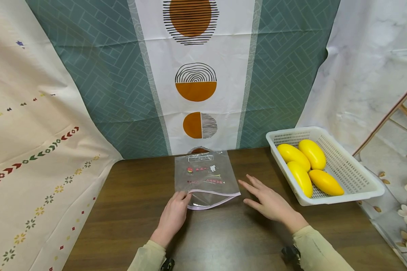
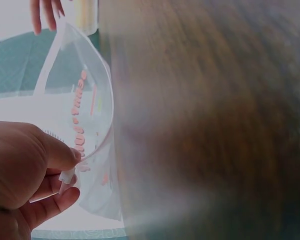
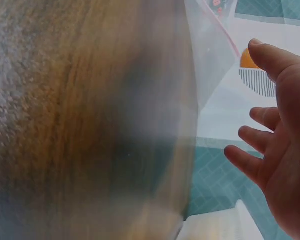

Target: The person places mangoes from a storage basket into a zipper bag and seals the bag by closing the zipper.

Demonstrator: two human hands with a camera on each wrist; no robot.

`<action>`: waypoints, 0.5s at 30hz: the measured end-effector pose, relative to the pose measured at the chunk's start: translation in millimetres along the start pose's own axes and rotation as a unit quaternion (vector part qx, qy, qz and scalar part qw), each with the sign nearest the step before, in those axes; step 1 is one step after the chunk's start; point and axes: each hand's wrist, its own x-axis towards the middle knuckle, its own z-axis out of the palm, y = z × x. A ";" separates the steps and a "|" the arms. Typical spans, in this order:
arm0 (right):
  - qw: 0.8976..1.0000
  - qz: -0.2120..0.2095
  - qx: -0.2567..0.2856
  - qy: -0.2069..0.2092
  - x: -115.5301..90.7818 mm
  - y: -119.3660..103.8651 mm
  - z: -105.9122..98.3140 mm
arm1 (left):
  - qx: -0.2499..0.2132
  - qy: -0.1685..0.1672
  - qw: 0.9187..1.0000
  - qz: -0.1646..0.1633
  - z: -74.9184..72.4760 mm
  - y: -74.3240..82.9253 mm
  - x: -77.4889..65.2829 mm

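Clear zip bag (image 1: 207, 180), 12 o'clock on the table (image 1: 139, 180) | mouth axis 9-to-3 o'clock | left hand (image 1: 173, 212) nearer, pinching mouth's left end, bag toward 1 o'clock | right hand (image 1: 267, 200) just apart, grasping nothing, fingers extended, bag toward 10 o'clock

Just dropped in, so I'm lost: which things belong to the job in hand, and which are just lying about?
Part of the job:
plastic bag, in the left hand
probably yellow fruit in the white basket

Just surroundings:
table
patterned cloths
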 end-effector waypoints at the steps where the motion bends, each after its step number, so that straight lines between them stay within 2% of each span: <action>1: 1.000 0.000 -0.001 0.002 -0.2 -0.3 -1.5 | 0.000 0.000 1.000 0.000 -0.1 -0.1 -0.1; 15: 0.998 -0.032 -0.004 0.044 -12.3 -0.6 -34.3 | -0.002 -0.002 1.000 -0.004 -2.1 -1.1 -0.8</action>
